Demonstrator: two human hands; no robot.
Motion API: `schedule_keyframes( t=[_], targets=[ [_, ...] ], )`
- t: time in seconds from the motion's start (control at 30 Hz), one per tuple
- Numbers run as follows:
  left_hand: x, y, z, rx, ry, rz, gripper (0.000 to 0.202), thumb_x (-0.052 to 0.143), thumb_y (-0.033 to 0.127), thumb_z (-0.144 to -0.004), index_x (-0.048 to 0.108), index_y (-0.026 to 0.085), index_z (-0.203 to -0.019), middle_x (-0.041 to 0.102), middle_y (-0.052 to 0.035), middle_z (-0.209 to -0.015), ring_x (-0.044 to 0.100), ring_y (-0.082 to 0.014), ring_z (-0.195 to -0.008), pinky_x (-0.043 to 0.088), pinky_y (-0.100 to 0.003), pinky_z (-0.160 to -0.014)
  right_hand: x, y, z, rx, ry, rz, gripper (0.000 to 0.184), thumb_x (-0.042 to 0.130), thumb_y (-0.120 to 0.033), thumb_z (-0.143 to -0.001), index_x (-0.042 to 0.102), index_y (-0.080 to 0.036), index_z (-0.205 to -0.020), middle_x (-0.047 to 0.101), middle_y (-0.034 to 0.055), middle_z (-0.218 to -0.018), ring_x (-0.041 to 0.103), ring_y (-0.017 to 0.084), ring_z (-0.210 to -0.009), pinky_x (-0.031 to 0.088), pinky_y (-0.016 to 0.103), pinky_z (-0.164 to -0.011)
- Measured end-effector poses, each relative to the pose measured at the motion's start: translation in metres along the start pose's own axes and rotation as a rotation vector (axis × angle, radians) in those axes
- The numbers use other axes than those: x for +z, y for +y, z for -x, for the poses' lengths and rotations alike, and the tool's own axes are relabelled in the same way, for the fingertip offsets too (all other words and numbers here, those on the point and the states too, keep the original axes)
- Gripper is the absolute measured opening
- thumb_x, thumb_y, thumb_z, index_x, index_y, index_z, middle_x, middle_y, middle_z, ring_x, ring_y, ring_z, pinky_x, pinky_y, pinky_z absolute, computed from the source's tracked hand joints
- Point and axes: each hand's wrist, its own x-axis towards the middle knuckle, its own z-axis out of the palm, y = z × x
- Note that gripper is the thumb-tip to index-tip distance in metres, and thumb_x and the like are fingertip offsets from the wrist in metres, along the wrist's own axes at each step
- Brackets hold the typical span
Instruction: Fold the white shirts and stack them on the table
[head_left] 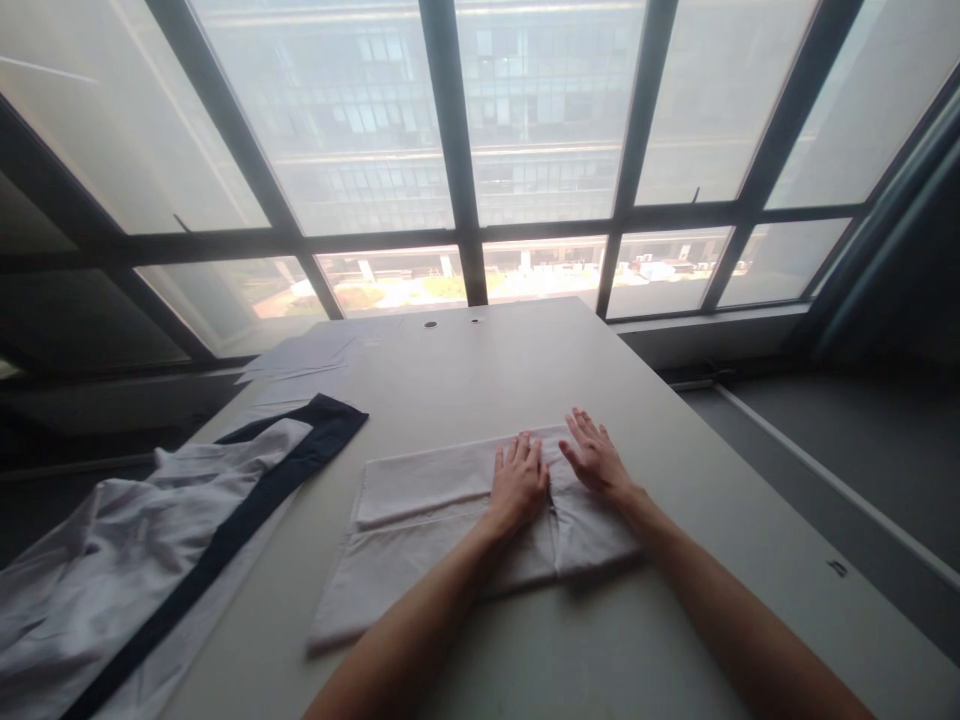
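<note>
A folded white garment (427, 560), perhaps a shirt, lies flat on the table in front of me, with a crease running along its length. My left hand (520, 480) rests flat on it just right of its middle, fingers stretched out. Close by, my right hand (596, 458) is over the garment's right part, fingers spread and pointing toward the window. A small dark spot, too small to make out, shows on the cloth between the hands. Parts of the garment are hidden under my hands and forearms.
Crumpled white cloth (150, 540) and a dark navy piece of clothing (300, 450) hang over the table's left edge. Sheets of paper (307, 355) lie at the far left. The white table (510, 360) reaches to a large window. A small dark item (837, 568) lies at right.
</note>
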Motion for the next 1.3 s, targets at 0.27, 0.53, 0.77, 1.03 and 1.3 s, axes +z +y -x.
schedule_keyframes(
  t=[0.27, 0.53, 0.77, 1.03, 1.3],
  targets=[
    [0.002, -0.001, -0.001, 0.001, -0.008, -0.005, 0.054, 0.037, 0.038, -0.103, 0.041, 0.02, -0.154, 0.033, -0.0108, -0.164, 0.029, -0.0285, -0.151, 0.026, -0.054, -0.121, 0.003, 0.002, 0.002, 0.082, -0.169, 0.216, 0.074, 0.02, -0.059, -0.104, 0.031, -0.011, -0.159, 0.025, 0.0122, -0.166, 0.018, 0.024, -0.155, 0.012, 0.047, -0.125],
    [0.002, -0.001, -0.001, 0.003, -0.006, -0.016, 0.055, 0.038, 0.039, -0.103, 0.041, 0.02, -0.154, 0.033, -0.0104, -0.164, 0.029, -0.0278, -0.151, 0.024, -0.052, -0.122, -0.005, -0.009, 0.006, 0.089, -0.074, 0.261, 0.063, 0.024, -0.044, -0.106, 0.034, -0.01, -0.157, 0.029, 0.0153, -0.165, 0.019, 0.025, -0.155, 0.012, 0.051, -0.124],
    [0.003, 0.0, 0.0, 0.013, -0.004, -0.032, 0.056, 0.035, 0.038, -0.104, 0.038, 0.016, -0.156, 0.031, -0.0138, -0.164, 0.027, -0.0297, -0.151, 0.023, -0.055, -0.121, 0.01, -0.031, 0.02, -0.029, -0.083, 0.208, 0.058, 0.03, -0.029, -0.102, 0.035, -0.014, -0.157, 0.027, 0.0107, -0.166, 0.019, 0.023, -0.155, 0.011, 0.048, -0.125],
    [0.002, 0.001, 0.0, -0.002, -0.023, -0.025, 0.057, 0.037, 0.039, -0.104, 0.038, 0.017, -0.156, 0.033, -0.0138, -0.164, 0.027, -0.0291, -0.151, 0.022, -0.053, -0.122, 0.019, -0.029, 0.02, -0.019, -0.195, 0.192, 0.058, 0.029, -0.036, -0.104, 0.033, -0.018, -0.159, 0.022, 0.0099, -0.167, 0.017, 0.026, -0.155, 0.009, 0.053, -0.124],
    [-0.003, -0.008, 0.0, -0.084, -0.042, -0.085, 0.064, 0.026, 0.049, -0.106, 0.033, 0.012, -0.158, 0.03, -0.0183, -0.164, 0.022, -0.0324, -0.153, 0.018, -0.061, -0.121, 0.017, -0.032, 0.021, -0.015, -0.184, 0.194, 0.058, 0.029, -0.036, -0.103, 0.035, -0.016, -0.157, 0.024, 0.01, -0.167, 0.018, 0.025, -0.155, 0.008, 0.051, -0.124]
  ],
)
